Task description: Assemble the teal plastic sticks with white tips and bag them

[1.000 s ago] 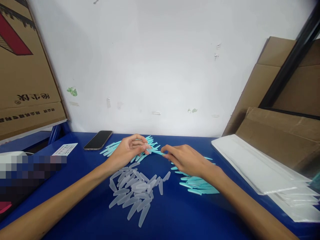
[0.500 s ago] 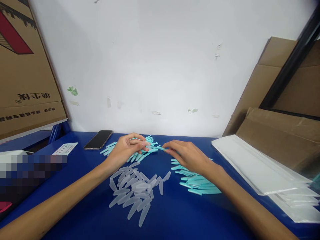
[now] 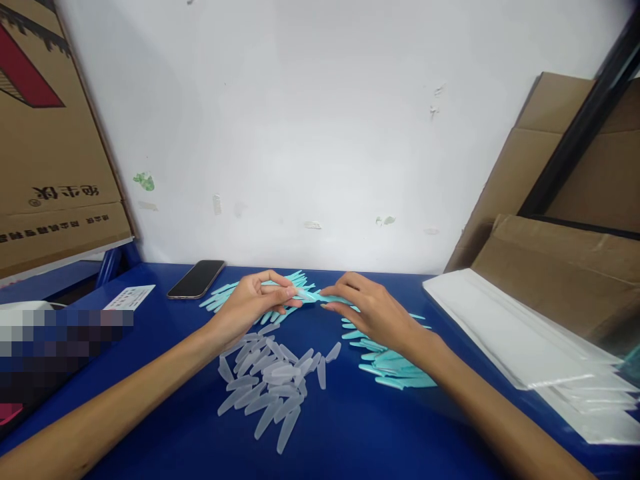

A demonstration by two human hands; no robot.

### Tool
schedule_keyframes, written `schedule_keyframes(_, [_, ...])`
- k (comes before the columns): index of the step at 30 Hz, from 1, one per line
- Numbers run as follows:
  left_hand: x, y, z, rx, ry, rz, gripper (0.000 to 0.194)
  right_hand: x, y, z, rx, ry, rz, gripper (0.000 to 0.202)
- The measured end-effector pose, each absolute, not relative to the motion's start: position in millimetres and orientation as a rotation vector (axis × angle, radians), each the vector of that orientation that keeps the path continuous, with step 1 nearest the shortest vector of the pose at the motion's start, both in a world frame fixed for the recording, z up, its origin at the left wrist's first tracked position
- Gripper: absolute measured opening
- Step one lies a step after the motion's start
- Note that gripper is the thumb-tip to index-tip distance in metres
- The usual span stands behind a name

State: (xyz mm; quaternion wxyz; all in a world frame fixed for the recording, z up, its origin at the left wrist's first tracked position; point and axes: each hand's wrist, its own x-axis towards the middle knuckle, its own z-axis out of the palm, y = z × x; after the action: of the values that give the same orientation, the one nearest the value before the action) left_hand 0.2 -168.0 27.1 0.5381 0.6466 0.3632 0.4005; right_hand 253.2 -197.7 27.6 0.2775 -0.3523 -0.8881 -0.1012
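Between my two hands, a teal eyebrow razor (image 3: 326, 299) lies sideways with a translucent cap (image 3: 306, 295) over its left end. My left hand (image 3: 250, 297) pinches the cap between thumb and fingertips. The razor's handle is in the fingers of my right hand (image 3: 373, 307), closed lightly around it. Loose translucent caps (image 3: 273, 377) lie heaped on the blue table (image 3: 200, 440) below my left hand. One pile of teal razors (image 3: 217, 298) is behind my left hand, partly hidden by it. A second teal pile (image 3: 400, 368) sits under my right wrist.
A phone (image 3: 197, 279) and a printed card (image 3: 131, 297) lie at the left. White plastic sleeves (image 3: 510, 327) are stacked on the right, beside folded cardboard (image 3: 555, 273). A large carton (image 3: 55, 147) stands far left, and a white wall (image 3: 320, 133) closes off the back.
The cap in my left hand and the razor in my right have come together, the cap now over the razor's end. My right hand has shifted slightly left.
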Motion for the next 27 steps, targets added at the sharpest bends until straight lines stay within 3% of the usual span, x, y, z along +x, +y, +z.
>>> schedule_keyframes(17, [12,-183,24,1.834,0.882,0.775,0.024,245,-201,22,-0.865,-2.505,-0.278,0.028])
schedule_keyframes(27, [-14,-157,31,2.399,1.374,1.114,0.031,299,-177,46,-1.302,-2.241,-0.229,0.032])
